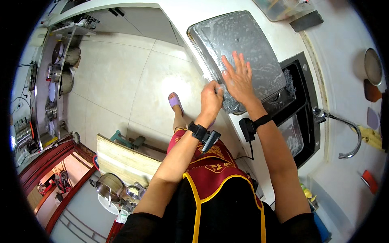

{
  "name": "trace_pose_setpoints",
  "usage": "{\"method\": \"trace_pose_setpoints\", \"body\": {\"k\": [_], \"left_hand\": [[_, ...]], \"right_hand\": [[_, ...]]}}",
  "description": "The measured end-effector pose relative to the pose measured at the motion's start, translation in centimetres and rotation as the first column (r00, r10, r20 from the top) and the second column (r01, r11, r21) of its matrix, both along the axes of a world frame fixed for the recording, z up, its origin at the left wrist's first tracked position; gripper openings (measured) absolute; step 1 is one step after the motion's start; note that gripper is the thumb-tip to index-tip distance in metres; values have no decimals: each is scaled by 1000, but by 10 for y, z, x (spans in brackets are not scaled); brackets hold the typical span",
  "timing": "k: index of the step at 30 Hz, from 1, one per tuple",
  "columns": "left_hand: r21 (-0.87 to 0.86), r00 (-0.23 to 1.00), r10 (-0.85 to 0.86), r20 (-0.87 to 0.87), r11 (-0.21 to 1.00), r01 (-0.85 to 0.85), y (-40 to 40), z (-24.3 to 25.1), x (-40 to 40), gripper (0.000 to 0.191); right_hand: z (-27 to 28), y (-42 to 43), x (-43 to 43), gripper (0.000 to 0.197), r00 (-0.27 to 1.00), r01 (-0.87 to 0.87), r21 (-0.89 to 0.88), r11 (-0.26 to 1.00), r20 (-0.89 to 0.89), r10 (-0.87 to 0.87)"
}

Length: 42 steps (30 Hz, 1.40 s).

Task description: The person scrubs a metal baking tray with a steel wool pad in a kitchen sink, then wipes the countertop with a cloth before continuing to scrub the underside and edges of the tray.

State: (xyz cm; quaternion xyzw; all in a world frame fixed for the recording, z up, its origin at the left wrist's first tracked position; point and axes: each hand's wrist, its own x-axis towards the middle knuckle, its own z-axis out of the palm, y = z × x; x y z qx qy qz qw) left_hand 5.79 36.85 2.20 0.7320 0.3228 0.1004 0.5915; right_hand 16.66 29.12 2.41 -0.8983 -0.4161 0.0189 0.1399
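A large rectangular metal tray (240,45) with soapy streaks lies across the white counter and the near part of the black sink. My right hand (240,79) is spread with its fingers apart over the tray's surface, palm down. At the tray's left edge, my left hand (211,98) is curled around part of a grey mesh scrubber (230,100), which shows between the two hands. A second piece of grey mesh (289,82) sits at the sink's upper edge.
Right of the tray is the black double sink (313,121) with a curved chrome faucet (358,136). A clear container (291,145) rests in its lower basin. A clear plastic box (279,9) stands on the counter. A wooden board (124,158) and a steel pot (109,186) are at lower left.
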Motion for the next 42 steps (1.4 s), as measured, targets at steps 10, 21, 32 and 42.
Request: {"method": "trace_pose_setpoints", "body": {"k": [10, 21, 32, 42], "left_hand": [[234, 999, 20, -27, 972, -13, 14, -24, 20, 11], [168, 966, -12, -259, 984, 58, -20, -21, 4, 17], [157, 969, 17, -247, 987, 23, -61, -22, -21, 15], [335, 983, 88, -163, 942, -29, 27, -24, 33, 16]], "right_hand": [[6, -3, -1, 46, 1000, -12, 32, 999, -2, 12], [0, -3, 6, 49, 987, -23, 29, 999, -158, 27], [1, -3, 6, 48, 987, -62, -68, 996, -151, 51], [10, -6, 4, 47, 993, -100, -1, 995, -58, 99]]}}
